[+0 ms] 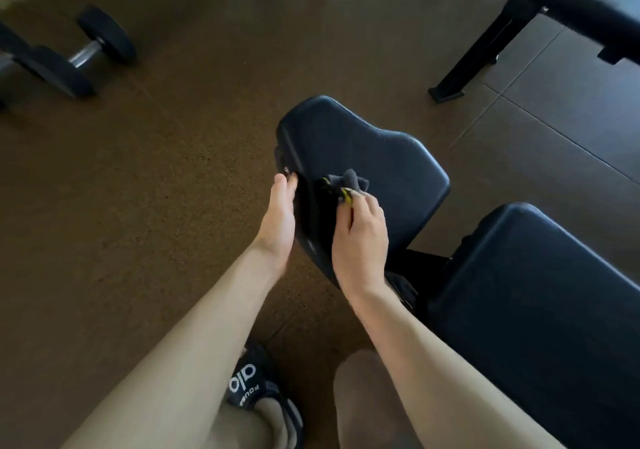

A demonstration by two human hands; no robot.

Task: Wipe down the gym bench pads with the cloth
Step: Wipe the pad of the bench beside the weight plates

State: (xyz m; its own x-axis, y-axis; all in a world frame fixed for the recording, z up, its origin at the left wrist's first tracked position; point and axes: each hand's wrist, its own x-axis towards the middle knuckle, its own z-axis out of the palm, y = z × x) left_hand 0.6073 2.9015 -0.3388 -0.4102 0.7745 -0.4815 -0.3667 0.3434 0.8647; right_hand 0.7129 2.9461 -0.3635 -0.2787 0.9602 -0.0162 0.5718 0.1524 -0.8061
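Note:
A black padded seat pad (374,150) of a gym bench fills the middle of the view. The longer back pad (540,275) runs off to the lower right. My right hand (362,237) grips a dark grey cloth (348,181) with a yellow tag and holds it against the seat pad's near left part. My left hand (278,220) lies with straight fingers against the pad's left side edge, fingertips near a small metal bolt.
A black dumbbell (78,53) lies on the brown rubber floor (156,188) at the upper left. Another black bench (571,1) with a metal leg stands at the upper right. My foot in a black sandal (259,389) is at the bottom.

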